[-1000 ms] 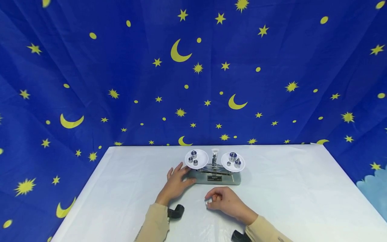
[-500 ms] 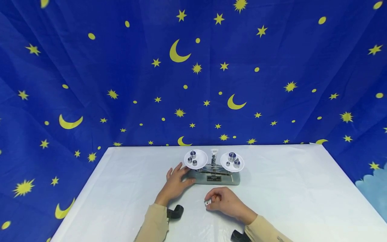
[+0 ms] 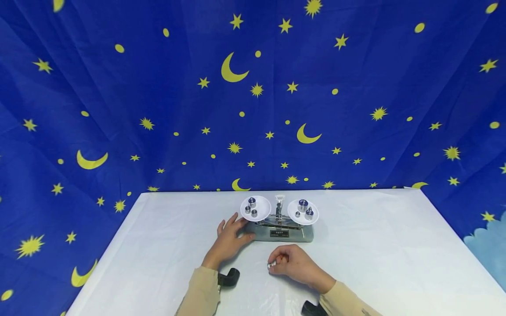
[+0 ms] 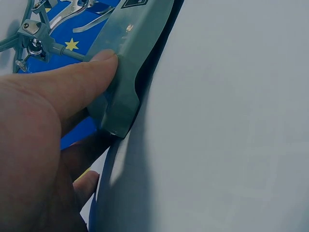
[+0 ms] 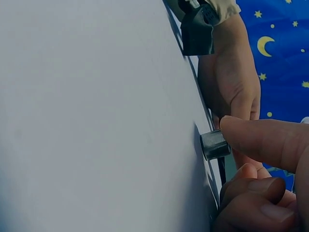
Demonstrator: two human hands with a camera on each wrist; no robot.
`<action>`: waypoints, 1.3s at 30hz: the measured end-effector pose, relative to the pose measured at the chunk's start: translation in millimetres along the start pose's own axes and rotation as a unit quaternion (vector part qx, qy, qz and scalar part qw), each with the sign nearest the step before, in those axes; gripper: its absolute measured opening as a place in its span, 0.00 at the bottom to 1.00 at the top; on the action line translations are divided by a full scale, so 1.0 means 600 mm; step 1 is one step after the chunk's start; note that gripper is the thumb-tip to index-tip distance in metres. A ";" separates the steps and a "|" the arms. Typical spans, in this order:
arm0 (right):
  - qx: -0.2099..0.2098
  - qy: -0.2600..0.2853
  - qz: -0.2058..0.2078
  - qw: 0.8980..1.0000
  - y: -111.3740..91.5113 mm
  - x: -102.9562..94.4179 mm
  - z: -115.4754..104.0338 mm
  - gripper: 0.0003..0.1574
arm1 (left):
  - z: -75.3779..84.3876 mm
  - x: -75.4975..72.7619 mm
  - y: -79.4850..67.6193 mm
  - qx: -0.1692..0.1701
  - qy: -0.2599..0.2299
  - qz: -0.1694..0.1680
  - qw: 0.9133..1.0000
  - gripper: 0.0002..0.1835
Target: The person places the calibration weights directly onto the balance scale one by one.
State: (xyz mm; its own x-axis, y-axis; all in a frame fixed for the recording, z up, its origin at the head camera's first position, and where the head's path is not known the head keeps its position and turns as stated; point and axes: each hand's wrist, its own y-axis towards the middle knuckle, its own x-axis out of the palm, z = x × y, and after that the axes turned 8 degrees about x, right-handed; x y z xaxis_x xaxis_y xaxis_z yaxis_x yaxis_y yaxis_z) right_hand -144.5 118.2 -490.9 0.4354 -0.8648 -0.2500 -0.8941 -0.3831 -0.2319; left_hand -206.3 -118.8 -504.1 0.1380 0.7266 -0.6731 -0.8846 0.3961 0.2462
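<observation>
A balance scale [image 3: 282, 235] with a grey-green base stands at the table's middle back. My left hand [image 3: 229, 241] holds the left end of the base, thumb [image 4: 104, 67] on the front face and the other fingers round behind it. Nearer the front, my right hand [image 3: 294, 264] pinches a small silver weight [image 5: 215, 144] at the tabletop, thumb and index finger at its upper part. The left white pan [image 3: 262, 213] bears three metal weights, and so does the right white pan [image 3: 294, 210]. The pans look about level.
The white-covered table [image 3: 375, 254] reaches back to a blue star-and-moon curtain [image 3: 178, 87]. Dark wrist-camera mounts stick out under both forearms, the left one [image 3: 229, 277] lying between the arms.
The small weight in the right fingers has turned slightly at the tabletop. The left hand stays on the scale base, and the pans look the same.
</observation>
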 end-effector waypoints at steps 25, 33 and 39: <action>0.006 -0.012 0.005 1.000 -0.001 0.000 -0.002 0.07 | 0.005 0.001 -0.002 0.010 0.003 0.012 1.000 0.29; 0.004 -0.011 0.020 1.000 0.000 0.002 0.001 0.07 | 0.006 0.000 -0.003 0.007 0.001 0.009 1.000 0.30; 0.010 -0.009 0.026 1.000 0.001 0.002 0.003 0.07 | 0.003 0.000 -0.001 0.010 0.005 0.006 1.000 0.29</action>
State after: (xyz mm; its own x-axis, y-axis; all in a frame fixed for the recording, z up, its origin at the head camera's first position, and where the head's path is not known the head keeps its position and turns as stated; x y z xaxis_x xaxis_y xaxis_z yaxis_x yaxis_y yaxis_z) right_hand -144.6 117.6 -492.9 0.3905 -0.8774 -0.2788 -0.9132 -0.3309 -0.2378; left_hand -204.9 -118.2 -502.9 0.1236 0.7261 -0.6764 -0.8772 0.3986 0.2676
